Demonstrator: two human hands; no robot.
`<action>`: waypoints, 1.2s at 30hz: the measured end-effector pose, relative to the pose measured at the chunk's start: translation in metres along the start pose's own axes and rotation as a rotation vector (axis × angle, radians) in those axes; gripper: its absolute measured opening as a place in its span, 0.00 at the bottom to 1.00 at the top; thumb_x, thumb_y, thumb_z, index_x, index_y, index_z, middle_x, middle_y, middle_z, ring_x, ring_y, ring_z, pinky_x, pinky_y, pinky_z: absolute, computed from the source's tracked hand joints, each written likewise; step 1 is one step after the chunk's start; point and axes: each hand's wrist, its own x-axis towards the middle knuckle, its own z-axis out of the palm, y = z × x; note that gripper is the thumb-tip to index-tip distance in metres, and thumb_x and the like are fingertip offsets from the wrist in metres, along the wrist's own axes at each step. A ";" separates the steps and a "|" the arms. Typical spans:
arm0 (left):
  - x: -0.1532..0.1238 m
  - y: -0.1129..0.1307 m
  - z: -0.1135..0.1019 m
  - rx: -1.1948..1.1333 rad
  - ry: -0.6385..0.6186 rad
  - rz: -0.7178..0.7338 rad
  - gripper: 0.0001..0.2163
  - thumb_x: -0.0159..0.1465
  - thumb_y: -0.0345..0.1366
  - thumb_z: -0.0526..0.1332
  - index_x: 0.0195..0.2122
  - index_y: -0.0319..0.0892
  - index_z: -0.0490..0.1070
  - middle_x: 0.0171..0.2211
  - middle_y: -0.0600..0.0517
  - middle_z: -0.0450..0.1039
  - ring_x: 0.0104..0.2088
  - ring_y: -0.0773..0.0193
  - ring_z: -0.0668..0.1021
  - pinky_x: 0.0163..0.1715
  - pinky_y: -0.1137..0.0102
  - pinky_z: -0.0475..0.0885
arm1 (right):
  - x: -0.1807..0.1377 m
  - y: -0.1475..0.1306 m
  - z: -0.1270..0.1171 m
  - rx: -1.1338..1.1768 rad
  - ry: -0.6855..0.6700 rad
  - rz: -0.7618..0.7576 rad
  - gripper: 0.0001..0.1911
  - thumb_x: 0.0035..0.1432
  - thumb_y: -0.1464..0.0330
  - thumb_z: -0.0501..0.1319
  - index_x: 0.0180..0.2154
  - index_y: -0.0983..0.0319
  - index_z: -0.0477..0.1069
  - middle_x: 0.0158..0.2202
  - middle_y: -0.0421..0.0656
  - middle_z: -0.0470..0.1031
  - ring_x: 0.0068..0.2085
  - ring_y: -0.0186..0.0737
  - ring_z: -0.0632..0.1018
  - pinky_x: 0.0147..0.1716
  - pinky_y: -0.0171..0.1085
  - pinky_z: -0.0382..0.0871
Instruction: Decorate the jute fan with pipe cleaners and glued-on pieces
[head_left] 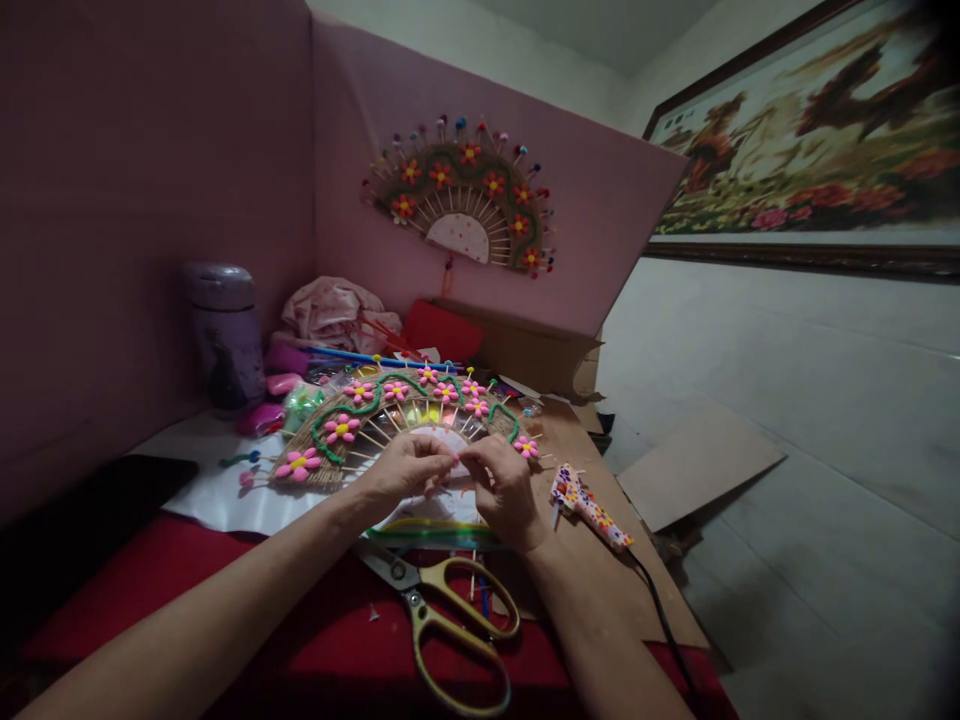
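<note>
At far left, against the purple side wall point(157, 150): dark slab point(90, 500), too dim to name. Next, upright, a purple bottle point(225, 335), and close by it some pink packs point(283, 384) beside a crumpled pale pink cloth point(334, 312). Below these, a white sheet point(202, 490) over red cloth point(315, 620).

In the middle, on the white sheet, the fan point(397, 391): woven brown band, pink flowers with yellow centres, wavy green cord, pale slats, beads on sticks along the outer edge. In front of the slats and partly covering them, the left hand point(409, 468), fingers curled narrow, tips nearly meeting those of the other hand. Something pinkish at the tips, too small to name; cannot tell whether pinched by this hand.

Above, on the pink panel point(585, 220), a second fan point(441, 176) with orange flowers and a pale, dotted half-circle. Under it, a red packet point(442, 332). Nearest the bottom edge, on the red cloth, gold-handled scissors point(450, 610), blades partly apart.

Slightly right, the right hand point(502, 490), likewise curled narrow, tips toward the left; cannot tell whether holding anything. Farther right, on brown cardboard point(645, 590), a flower-patterned glue gun point(592, 508) with black cord. Beyond, a leaning board point(705, 465); high on the white wall, a framed picture point(810, 150).
</note>
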 end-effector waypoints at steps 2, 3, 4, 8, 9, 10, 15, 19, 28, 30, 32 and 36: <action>-0.001 -0.001 0.001 -0.023 0.002 0.006 0.12 0.47 0.40 0.68 0.23 0.36 0.72 0.16 0.54 0.68 0.15 0.75 0.66 0.17 0.77 0.58 | 0.000 0.000 0.000 -0.002 0.018 0.007 0.09 0.54 0.78 0.53 0.32 0.61 0.68 0.30 0.43 0.70 0.34 0.40 0.69 0.34 0.38 0.63; -0.001 -0.002 0.002 -0.032 0.005 0.005 0.12 0.47 0.40 0.68 0.23 0.36 0.72 0.16 0.54 0.68 0.16 0.74 0.67 0.17 0.77 0.59 | 0.000 -0.001 0.000 -0.012 0.029 0.011 0.09 0.55 0.78 0.53 0.32 0.61 0.68 0.29 0.43 0.70 0.34 0.40 0.69 0.34 0.38 0.63; -0.001 -0.002 0.003 -0.039 0.010 0.004 0.12 0.47 0.40 0.69 0.24 0.36 0.72 0.16 0.54 0.68 0.16 0.74 0.67 0.18 0.77 0.59 | 0.000 -0.001 0.000 -0.023 0.039 0.017 0.09 0.56 0.77 0.52 0.32 0.61 0.68 0.29 0.44 0.70 0.34 0.40 0.69 0.33 0.38 0.63; -0.003 -0.001 0.007 -0.078 0.064 0.019 0.13 0.46 0.40 0.70 0.23 0.35 0.72 0.18 0.53 0.70 0.17 0.74 0.68 0.19 0.76 0.62 | -0.001 -0.003 0.001 -0.069 0.050 0.016 0.08 0.57 0.76 0.53 0.33 0.62 0.69 0.29 0.44 0.70 0.33 0.40 0.69 0.33 0.38 0.63; -0.004 0.000 0.008 -0.096 0.082 0.021 0.13 0.45 0.40 0.70 0.23 0.35 0.72 0.19 0.52 0.71 0.18 0.73 0.69 0.19 0.76 0.63 | -0.002 -0.004 0.002 -0.082 0.044 0.010 0.07 0.57 0.75 0.53 0.33 0.62 0.69 0.29 0.44 0.71 0.33 0.40 0.69 0.33 0.38 0.62; -0.004 0.000 0.009 -0.114 0.100 0.017 0.13 0.45 0.40 0.70 0.24 0.35 0.72 0.20 0.51 0.72 0.18 0.73 0.69 0.20 0.76 0.64 | -0.002 -0.005 0.002 -0.096 0.042 0.008 0.07 0.57 0.75 0.53 0.34 0.62 0.69 0.29 0.44 0.71 0.33 0.40 0.69 0.33 0.38 0.62; -0.005 0.000 0.012 -0.210 0.160 0.008 0.13 0.45 0.39 0.70 0.26 0.36 0.72 0.22 0.52 0.72 0.21 0.71 0.72 0.25 0.72 0.70 | -0.004 -0.007 0.003 -0.156 0.062 -0.001 0.05 0.58 0.73 0.54 0.34 0.63 0.69 0.30 0.45 0.72 0.34 0.40 0.70 0.33 0.38 0.62; -0.004 -0.002 0.015 -0.259 0.151 0.032 0.12 0.46 0.38 0.70 0.24 0.36 0.71 0.21 0.54 0.70 0.22 0.71 0.73 0.26 0.72 0.71 | -0.004 -0.010 0.004 -0.179 0.071 -0.019 0.06 0.59 0.73 0.54 0.34 0.62 0.69 0.30 0.45 0.72 0.34 0.40 0.69 0.34 0.39 0.63; -0.004 -0.005 0.016 -0.162 0.131 0.095 0.10 0.50 0.37 0.66 0.21 0.37 0.67 0.17 0.57 0.66 0.17 0.74 0.67 0.19 0.75 0.65 | -0.004 -0.010 0.003 -0.118 0.104 0.063 0.08 0.57 0.75 0.54 0.35 0.62 0.70 0.30 0.44 0.72 0.34 0.40 0.70 0.34 0.39 0.63; -0.004 -0.003 0.015 -0.165 0.072 0.076 0.10 0.49 0.36 0.66 0.20 0.37 0.67 0.16 0.57 0.65 0.16 0.74 0.67 0.18 0.76 0.64 | -0.005 -0.008 0.004 -0.052 0.136 0.124 0.07 0.57 0.75 0.54 0.33 0.62 0.70 0.29 0.43 0.72 0.33 0.39 0.71 0.33 0.38 0.64; -0.005 -0.001 0.016 -0.203 0.061 0.055 0.09 0.48 0.36 0.67 0.22 0.37 0.68 0.17 0.56 0.66 0.18 0.73 0.68 0.20 0.75 0.66 | -0.005 -0.008 0.007 0.018 0.145 0.158 0.06 0.57 0.74 0.54 0.31 0.61 0.69 0.28 0.43 0.71 0.32 0.38 0.71 0.31 0.36 0.64; -0.006 0.000 0.016 -0.208 0.146 0.068 0.10 0.49 0.38 0.67 0.24 0.38 0.68 0.19 0.56 0.66 0.21 0.72 0.70 0.25 0.72 0.69 | -0.004 -0.014 0.010 0.033 0.046 0.110 0.06 0.57 0.73 0.54 0.32 0.61 0.69 0.27 0.42 0.71 0.30 0.37 0.71 0.30 0.35 0.63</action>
